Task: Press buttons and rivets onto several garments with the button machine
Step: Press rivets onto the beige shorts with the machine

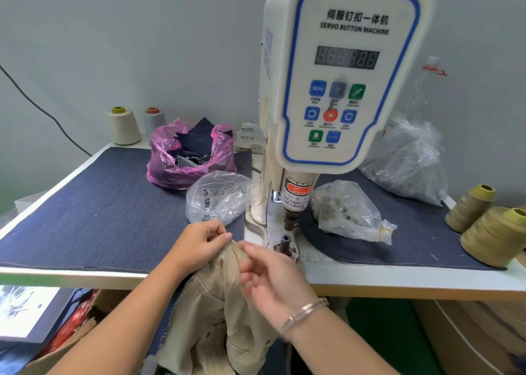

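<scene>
Pinching the top edge of a beige garment point(225, 303), the left hand point(199, 245) has its fingers curled onto the cloth at the near edge of the table point(398, 280). The right hand point(270, 275) meets the same edge from the right, fingers bent around the fabric, a metal bracelet point(304, 313) on the wrist. The rest of the garment hangs down off the table toward the person.

- Lower die post point(285, 242): just right of and beyond the hands, dark, upright, apart from the cloth.
- Button machine point(341, 75): white head with blue-bordered control panel directly above the post; punch raised, gap showing between punch and post.
- Denim mat point(99, 209): covers the tabletop either side of the machine.
- Clear bag of small metal parts point(219, 196): just beyond the left hand.
- Second clear bag of fasteners point(350, 212): right of the machine.
- Larger clear bag point(410, 161): farther right, behind.
- Pink bag of dark fabric scraps point(193, 152): far left of the machine.
- Two thread cones point(123, 125): far left corner.
- Olive thread cones point(484, 226): right edge.
</scene>
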